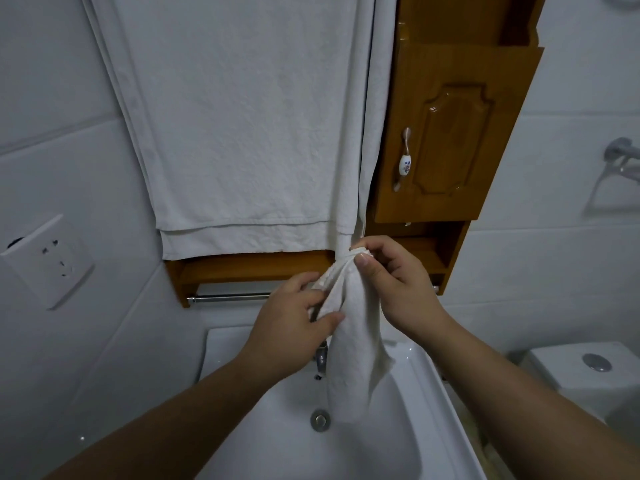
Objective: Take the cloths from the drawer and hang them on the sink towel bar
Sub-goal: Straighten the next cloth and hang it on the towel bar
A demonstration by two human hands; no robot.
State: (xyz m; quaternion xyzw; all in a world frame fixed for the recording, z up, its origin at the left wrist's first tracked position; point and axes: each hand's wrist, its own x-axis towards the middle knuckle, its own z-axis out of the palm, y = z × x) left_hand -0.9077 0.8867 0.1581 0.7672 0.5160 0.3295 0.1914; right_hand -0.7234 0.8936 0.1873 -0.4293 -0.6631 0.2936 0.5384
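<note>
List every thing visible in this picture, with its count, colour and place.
cloth: one, white, bunched above the sink
hanging towel: at least one, white, above the wooden shelf
towel bar: one, chrome, under that shelf
cabinet: one, brown wood, upper right
sink: one, white, bottom centre
socket: one, white, left wall
toilet tank: one, white, right edge
left hand: one, pinching the cloth's side
right hand: one, gripping the cloth's top

The left hand (294, 327) and right hand (398, 285) are bare, with short, rounded fingernails; the nail on the right thumb (362, 260) shows most plainly. The left forearm (173, 420) and right forearm (519, 403) are bare too, uncovered from the wrist down to the bottom edge of the view.
</note>
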